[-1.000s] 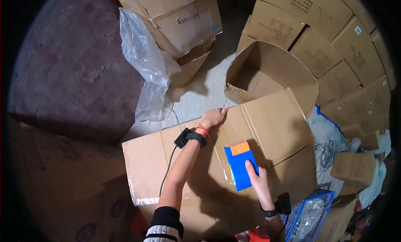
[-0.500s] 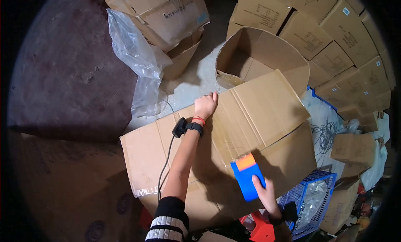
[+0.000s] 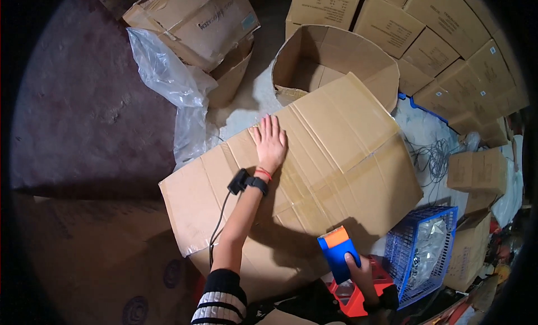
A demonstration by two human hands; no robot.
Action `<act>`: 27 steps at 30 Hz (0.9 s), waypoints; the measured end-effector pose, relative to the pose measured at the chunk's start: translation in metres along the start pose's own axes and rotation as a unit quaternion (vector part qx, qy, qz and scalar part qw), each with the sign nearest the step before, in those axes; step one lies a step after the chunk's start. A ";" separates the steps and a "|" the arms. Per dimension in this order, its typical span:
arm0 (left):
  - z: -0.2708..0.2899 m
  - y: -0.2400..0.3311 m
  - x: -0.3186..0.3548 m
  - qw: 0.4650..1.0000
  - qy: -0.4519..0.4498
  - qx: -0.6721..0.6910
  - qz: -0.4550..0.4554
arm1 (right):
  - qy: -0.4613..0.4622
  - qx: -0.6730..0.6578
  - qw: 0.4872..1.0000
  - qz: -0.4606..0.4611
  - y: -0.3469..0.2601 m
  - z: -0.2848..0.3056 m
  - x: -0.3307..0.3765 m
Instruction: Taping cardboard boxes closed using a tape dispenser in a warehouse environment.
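Brown corrugated cardboard is touched by the L hand (image 3: 271,147), which is opened flat, palm down, fingers extended & slightly spread, near the upper edge of the large carton (image 3: 314,196) at ctr of frame. By the R hand (image 3: 361,269), lower R of ctr, a blue-and-orange tool (image 3: 338,258) is firmly gripped, w/ the thumb set on its blue face. The tool is held by the carton's lower R edge, orange end up; whether contact is made can't be told. A black strapped device (image 3: 238,181) & red cord (image 3: 263,172) are worn at the L wrist.

Writing: dark print is borne by the stacked cartons (image 3: 443,22), upper R, too small to be read; small pale labels are also stuck there. Blurred dark lettering is carried by the upper-L box (image 3: 207,31); round emblems are printed on the shaded carton (image 3: 84,252), lower L.

Around: the carton's top edge is backed by a curved open box (image 3: 364,50), upper ctr. Clear plastic (image 3: 168,81) is draped upper L. Wire (image 3: 434,159) is tangled R of the carton. Close by the R hand, space is taken up by a red object (image 3: 354,309) & blue basket (image 3: 400,244), lower R.
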State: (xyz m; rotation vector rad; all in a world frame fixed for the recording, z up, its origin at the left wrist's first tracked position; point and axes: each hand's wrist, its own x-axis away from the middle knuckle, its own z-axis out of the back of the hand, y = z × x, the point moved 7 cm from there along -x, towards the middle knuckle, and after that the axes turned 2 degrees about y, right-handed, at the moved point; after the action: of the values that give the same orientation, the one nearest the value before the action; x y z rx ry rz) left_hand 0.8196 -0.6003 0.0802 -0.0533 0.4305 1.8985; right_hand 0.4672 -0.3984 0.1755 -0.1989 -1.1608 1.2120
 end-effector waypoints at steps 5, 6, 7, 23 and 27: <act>0.018 0.038 0.046 0.999 -0.011 0.026 -0.040 | -0.022 -0.094 0.995 -0.010 -0.008 -0.005 -0.002; 0.023 0.045 0.053 0.999 -0.012 0.029 -0.042 | -0.026 -0.096 0.995 0.001 -0.010 -0.006 -0.005; 0.026 0.050 0.059 0.998 -0.023 0.042 -0.034 | -0.027 -0.072 0.997 -0.012 -0.007 -0.007 -0.007; 0.045 0.091 0.105 0.999 -0.011 0.012 -0.037 | -0.033 -0.045 0.998 0.011 0.016 -0.013 -0.028; 0.040 0.098 0.129 0.996 -0.083 0.031 -0.010 | -0.019 -0.047 0.999 0.011 0.011 -0.010 -0.024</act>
State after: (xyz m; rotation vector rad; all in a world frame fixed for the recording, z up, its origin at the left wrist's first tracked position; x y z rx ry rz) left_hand 0.6894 -0.5012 0.1130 0.1396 0.3738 1.8519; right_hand 0.4703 -0.4089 0.1492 -0.2611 -1.2531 1.1854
